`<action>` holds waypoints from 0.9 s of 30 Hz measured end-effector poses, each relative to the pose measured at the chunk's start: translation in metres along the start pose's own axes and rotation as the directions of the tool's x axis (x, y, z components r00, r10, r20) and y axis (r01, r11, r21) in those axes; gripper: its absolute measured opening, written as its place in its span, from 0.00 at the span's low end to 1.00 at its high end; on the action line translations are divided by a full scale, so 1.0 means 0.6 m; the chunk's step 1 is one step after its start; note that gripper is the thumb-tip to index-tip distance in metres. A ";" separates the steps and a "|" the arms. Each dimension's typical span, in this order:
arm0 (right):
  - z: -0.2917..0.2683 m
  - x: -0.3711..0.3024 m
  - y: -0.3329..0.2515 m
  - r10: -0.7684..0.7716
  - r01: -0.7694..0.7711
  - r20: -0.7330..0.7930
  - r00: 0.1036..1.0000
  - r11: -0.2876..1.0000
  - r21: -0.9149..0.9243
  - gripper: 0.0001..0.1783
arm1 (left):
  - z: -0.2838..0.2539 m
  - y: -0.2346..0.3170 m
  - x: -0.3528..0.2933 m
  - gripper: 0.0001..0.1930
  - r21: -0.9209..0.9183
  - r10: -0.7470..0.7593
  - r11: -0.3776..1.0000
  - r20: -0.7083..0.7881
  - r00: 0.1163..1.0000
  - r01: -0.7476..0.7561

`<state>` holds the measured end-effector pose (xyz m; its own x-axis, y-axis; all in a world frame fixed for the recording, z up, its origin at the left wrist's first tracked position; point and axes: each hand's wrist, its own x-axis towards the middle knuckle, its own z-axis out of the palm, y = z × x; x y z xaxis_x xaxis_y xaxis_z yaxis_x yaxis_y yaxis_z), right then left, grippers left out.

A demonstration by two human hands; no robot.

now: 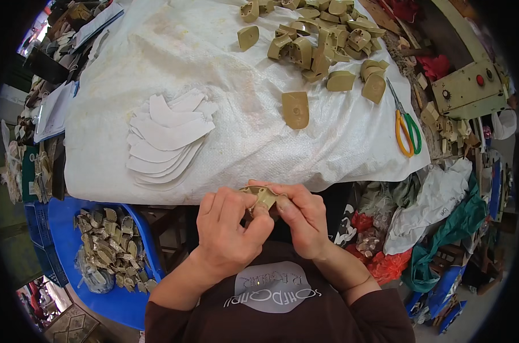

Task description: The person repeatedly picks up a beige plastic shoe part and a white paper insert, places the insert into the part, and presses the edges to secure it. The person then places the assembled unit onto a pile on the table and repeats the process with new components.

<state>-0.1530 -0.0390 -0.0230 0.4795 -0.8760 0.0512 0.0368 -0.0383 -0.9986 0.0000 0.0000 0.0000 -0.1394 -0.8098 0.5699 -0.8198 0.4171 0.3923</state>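
Between both hands, just off the table's near edge, is a tan shoe heel point(263, 197) with its hollow side showing. My left hand point(230, 228) grips it from the left, thumb pressed to its lower part. My right hand point(300, 217) pinches its right side between thumb and fingers. Whether a thin cover lies on the heel is hidden by the fingers. Ahead and to the left, curved white pieces point(169, 137) lie in a fanned, overlapping stack. A single tan heel point(295, 110) rests apart on the white sheet, beyond the hands.
A white woven sheet point(231, 154) covers the table. A heap of tan heels point(322, 43) lies at the far right, near scissors point(407, 131) with orange and green handles. A blue tub point(65, 228) with many heels stands lower left. Bags point(428, 206) crowd the right, below a control box point(468, 88).
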 end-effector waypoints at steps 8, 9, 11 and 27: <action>-0.047 0.049 0.003 0.052 -0.075 0.212 0.976 0.992 0.104 0.19 | 0.007 -0.032 -0.011 0.12 -0.428 -0.161 0.895 -0.054 0.985 0.123; -0.056 0.052 0.004 0.156 -0.206 0.258 0.954 0.961 0.183 0.19 | 0.008 -0.032 -0.014 0.13 -0.508 -0.193 0.849 -0.049 0.980 0.142; -0.064 0.059 -0.004 0.243 -0.320 0.335 0.910 0.927 0.196 0.21 | 0.016 -0.029 -0.014 0.14 -0.562 -0.125 0.823 -0.043 0.991 0.079; -0.045 0.058 0.011 -0.151 0.141 0.159 0.976 0.988 0.069 0.15 | 0.043 -0.027 -0.030 0.06 -0.695 -0.407 0.671 -0.054 0.912 0.258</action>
<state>-0.1600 -0.0827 -0.0280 0.6018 -0.7725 0.2027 0.1644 -0.1286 -0.9780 0.0013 -0.0026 -0.0351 0.2371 -0.8858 0.3990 -0.1996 0.3575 0.9123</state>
